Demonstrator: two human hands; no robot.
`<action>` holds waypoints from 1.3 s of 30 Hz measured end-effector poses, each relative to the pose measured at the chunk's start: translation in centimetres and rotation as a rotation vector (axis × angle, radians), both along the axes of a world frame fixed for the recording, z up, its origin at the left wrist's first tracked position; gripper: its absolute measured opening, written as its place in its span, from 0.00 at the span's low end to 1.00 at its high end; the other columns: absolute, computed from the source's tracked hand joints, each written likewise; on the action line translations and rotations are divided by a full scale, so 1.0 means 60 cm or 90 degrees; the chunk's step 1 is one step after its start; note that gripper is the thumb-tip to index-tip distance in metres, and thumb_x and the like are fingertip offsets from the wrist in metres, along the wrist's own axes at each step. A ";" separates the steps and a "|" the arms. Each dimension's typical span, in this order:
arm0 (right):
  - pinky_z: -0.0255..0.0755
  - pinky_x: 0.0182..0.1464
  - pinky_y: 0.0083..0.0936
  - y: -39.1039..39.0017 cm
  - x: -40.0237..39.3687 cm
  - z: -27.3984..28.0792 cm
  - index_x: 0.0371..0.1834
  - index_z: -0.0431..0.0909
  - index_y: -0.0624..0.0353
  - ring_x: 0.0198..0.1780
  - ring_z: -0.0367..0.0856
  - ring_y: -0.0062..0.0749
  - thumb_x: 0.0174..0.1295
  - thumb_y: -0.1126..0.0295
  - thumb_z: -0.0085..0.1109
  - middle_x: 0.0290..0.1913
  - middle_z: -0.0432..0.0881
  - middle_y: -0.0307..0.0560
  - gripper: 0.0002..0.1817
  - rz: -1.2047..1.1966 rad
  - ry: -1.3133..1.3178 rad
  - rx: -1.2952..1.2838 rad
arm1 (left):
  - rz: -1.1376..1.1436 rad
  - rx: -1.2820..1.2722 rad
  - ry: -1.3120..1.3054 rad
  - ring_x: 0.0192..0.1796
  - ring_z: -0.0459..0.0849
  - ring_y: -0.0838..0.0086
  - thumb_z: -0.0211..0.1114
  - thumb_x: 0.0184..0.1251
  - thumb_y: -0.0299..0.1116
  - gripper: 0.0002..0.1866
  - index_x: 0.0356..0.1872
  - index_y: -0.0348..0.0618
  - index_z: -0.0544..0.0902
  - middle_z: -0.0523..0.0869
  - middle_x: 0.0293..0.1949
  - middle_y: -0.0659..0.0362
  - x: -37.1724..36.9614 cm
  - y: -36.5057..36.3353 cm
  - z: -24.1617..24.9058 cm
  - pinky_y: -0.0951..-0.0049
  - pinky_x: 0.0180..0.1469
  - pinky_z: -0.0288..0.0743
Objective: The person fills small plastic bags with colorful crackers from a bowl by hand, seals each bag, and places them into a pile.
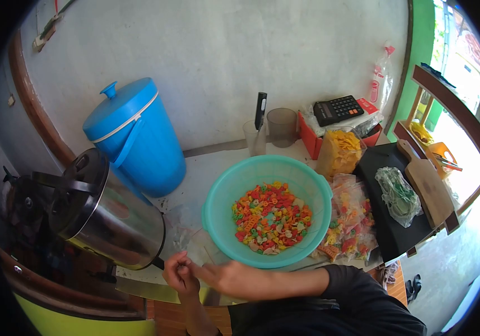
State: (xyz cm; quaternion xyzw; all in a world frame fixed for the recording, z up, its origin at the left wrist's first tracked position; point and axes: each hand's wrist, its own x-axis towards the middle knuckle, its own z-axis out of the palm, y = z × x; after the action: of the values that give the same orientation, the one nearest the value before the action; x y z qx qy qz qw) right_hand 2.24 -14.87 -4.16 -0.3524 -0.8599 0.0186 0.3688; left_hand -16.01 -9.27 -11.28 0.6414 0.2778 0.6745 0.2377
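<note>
left hand (177, 274) pinched, seemingly on a thin bag | right hand (226, 275) fingers loosely open, touching it | both at table's near edge, beside basin (217, 193) | keep bag mouth taut

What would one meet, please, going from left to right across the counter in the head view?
Shiny steel pot with black lid → blue plastic lidded bucket → teal plastic basin of coloured crackers → clear bags of coloured crackers → black tray → wooden cutting board.
</note>
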 end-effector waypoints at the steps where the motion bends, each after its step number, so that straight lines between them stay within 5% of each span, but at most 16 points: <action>1: 0.79 0.26 0.32 0.004 0.028 0.021 0.59 0.72 0.67 0.26 0.86 0.40 0.57 0.76 0.58 0.32 0.82 0.48 0.24 -0.014 0.002 0.020 | -0.029 0.007 0.098 0.34 0.87 0.70 0.68 0.73 0.32 0.11 0.48 0.35 0.83 0.87 0.33 0.54 0.015 0.000 0.044 0.74 0.39 0.78; 3: 0.78 0.24 0.32 0.014 0.087 0.058 0.54 0.72 0.65 0.26 0.86 0.42 0.57 0.75 0.59 0.30 0.82 0.49 0.20 -0.058 0.019 0.033 | -0.080 0.026 0.293 0.35 0.89 0.67 0.69 0.71 0.30 0.12 0.49 0.35 0.84 0.89 0.35 0.51 0.057 0.011 0.137 0.73 0.40 0.79; 6: 0.78 0.24 0.34 0.025 0.163 0.073 0.51 0.72 0.59 0.27 0.87 0.44 0.59 0.73 0.61 0.31 0.84 0.50 0.16 -0.169 0.001 -0.019 | -0.191 -0.034 0.343 0.38 0.92 0.61 0.69 0.67 0.25 0.13 0.51 0.36 0.85 0.90 0.39 0.47 0.134 0.032 0.186 0.70 0.40 0.81; 12: 0.77 0.27 0.44 0.031 0.251 0.087 0.47 0.75 0.57 0.29 0.86 0.49 0.62 0.65 0.67 0.30 0.85 0.49 0.14 -0.314 -0.087 -0.040 | -0.134 0.038 0.582 0.39 0.93 0.60 0.69 0.61 0.17 0.16 0.51 0.39 0.86 0.91 0.37 0.48 0.236 0.064 0.238 0.66 0.40 0.82; 19: 0.75 0.32 0.45 0.042 0.288 0.096 0.42 0.78 0.57 0.33 0.84 0.54 0.62 0.63 0.68 0.33 0.85 0.47 0.12 -0.292 0.040 -0.001 | -0.106 0.093 0.587 0.35 0.90 0.58 0.73 0.59 0.25 0.12 0.44 0.44 0.85 0.91 0.33 0.55 0.298 0.070 0.253 0.60 0.35 0.79; 30: 0.78 0.34 0.43 0.058 0.294 0.080 0.45 0.81 0.57 0.37 0.86 0.50 0.57 0.72 0.66 0.37 0.85 0.46 0.12 -0.270 -0.066 -0.052 | -0.163 0.019 0.639 0.35 0.87 0.57 0.78 0.54 0.27 0.15 0.42 0.41 0.83 0.87 0.34 0.54 0.294 0.083 0.235 0.59 0.37 0.78; 36: 0.78 0.34 0.42 0.054 0.310 0.094 0.46 0.80 0.57 0.38 0.87 0.50 0.59 0.73 0.63 0.38 0.85 0.46 0.12 -0.290 -0.047 -0.036 | -0.276 0.040 0.490 0.39 0.91 0.63 0.72 0.58 0.21 0.20 0.53 0.36 0.84 0.90 0.36 0.50 0.300 0.083 0.228 0.65 0.43 0.82; 39: 0.78 0.33 0.42 0.059 0.303 0.088 0.47 0.80 0.57 0.37 0.87 0.50 0.59 0.74 0.63 0.38 0.85 0.47 0.12 -0.277 -0.027 -0.025 | -0.249 -0.040 0.547 0.43 0.93 0.64 0.67 0.63 0.17 0.22 0.59 0.37 0.83 0.91 0.39 0.48 0.288 0.087 0.235 0.66 0.48 0.83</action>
State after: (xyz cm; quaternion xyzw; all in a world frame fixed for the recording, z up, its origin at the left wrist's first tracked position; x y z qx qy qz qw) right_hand 20.42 -11.35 1.09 -0.5369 -0.7708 -0.0521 0.3390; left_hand 1.28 -4.07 2.82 0.8951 0.2454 0.2818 0.2431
